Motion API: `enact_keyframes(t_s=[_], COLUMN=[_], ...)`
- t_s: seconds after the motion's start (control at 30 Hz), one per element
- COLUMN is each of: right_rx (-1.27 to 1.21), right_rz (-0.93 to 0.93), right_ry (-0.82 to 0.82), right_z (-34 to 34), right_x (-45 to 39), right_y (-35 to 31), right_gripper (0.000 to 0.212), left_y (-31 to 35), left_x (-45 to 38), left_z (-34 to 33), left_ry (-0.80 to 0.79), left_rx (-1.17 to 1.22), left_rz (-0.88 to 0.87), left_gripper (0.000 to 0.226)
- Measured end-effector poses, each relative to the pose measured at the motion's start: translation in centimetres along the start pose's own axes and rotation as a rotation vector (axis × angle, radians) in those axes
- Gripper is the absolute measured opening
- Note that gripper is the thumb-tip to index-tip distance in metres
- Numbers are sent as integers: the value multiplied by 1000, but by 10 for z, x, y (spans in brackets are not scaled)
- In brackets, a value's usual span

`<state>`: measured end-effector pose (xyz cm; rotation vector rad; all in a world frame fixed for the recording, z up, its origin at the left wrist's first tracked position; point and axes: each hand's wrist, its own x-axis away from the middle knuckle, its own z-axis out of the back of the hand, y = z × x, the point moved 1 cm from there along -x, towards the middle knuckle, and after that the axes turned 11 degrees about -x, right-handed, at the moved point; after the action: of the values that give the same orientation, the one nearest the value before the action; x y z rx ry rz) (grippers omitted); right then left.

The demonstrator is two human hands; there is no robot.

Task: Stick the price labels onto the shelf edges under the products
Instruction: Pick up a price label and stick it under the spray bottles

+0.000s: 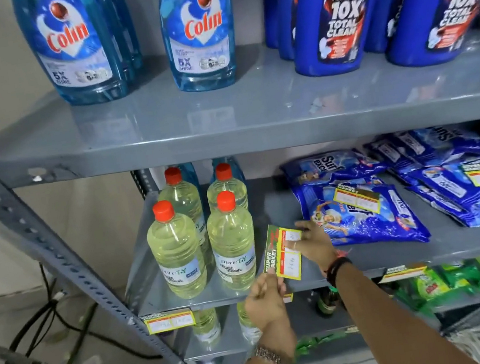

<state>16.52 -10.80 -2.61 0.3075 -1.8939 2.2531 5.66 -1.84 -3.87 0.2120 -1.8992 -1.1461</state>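
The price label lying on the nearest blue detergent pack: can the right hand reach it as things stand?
Probably yes. The right hand is beside that pack, nothing stands between it and the label, but its fingers first must release the label both hands hold.

We see a grey painted metal shelf, smooth and glossy enough to mirror the bottles. The Colin bottles are clear blue plastic; the Harpic bottles are opaque, shiny blue plastic. Detergent pouches are crinkled glossy film. The price label looks like matt printed paper. A metal-link watch glints.
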Motion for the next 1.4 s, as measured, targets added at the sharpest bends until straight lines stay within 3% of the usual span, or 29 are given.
enact_keyframes(t_s=[0.03, 0.13, 0.27, 0.37, 0.47, 0.57, 0.73, 0.9, 1.1, 1.17, 1.3, 1.4], right_rx=[-1, 74, 57, 4, -17, -32, -49, -31, -24, -43, -137, -181], right_rz=[54, 212, 322, 392, 484, 585, 730, 805, 771, 759, 820, 866], right_ry=[-25, -125, -234, -296, -294, -290, -239, -160, -160, -168, -186, -177], right_z=[6, 25, 43, 42, 34, 19, -8, -30, -35, -32, -23, -18], right_x=[7, 30, 73, 111, 141, 163, 184, 189, 186, 188, 202, 210], right_y=[-11, -48, -98, -133, -161, -187, -228, -244, -257, -269, -306, -325], right_gripper=[37, 14, 2, 8, 5, 14, 18, 9, 4, 11, 7, 17], left_y=[1, 9, 53, 101, 153, 197, 251, 273, 289, 300, 332, 348], left_x=[8, 28, 55, 77, 96, 107, 113, 109, 107, 112, 133, 147], left_z=[5, 21, 42, 59, 77, 96, 114, 120, 115, 112, 104, 100], left_ry=[-11, -41, -117, -124, -138, -143, -109, -68, -133, -189, -240, -241], left_rx=[1, -17, -98, -147, -192, -258, -336, -345, -291, -280, -259, -212], left_rz=[-33, -170, -402, -616, -834, -977, -1082, -1093, -1052, -1041, -1112, -1159], left_gripper=[3, 17, 19, 26, 18, 16, 9, 6, 10, 15, 13, 18])
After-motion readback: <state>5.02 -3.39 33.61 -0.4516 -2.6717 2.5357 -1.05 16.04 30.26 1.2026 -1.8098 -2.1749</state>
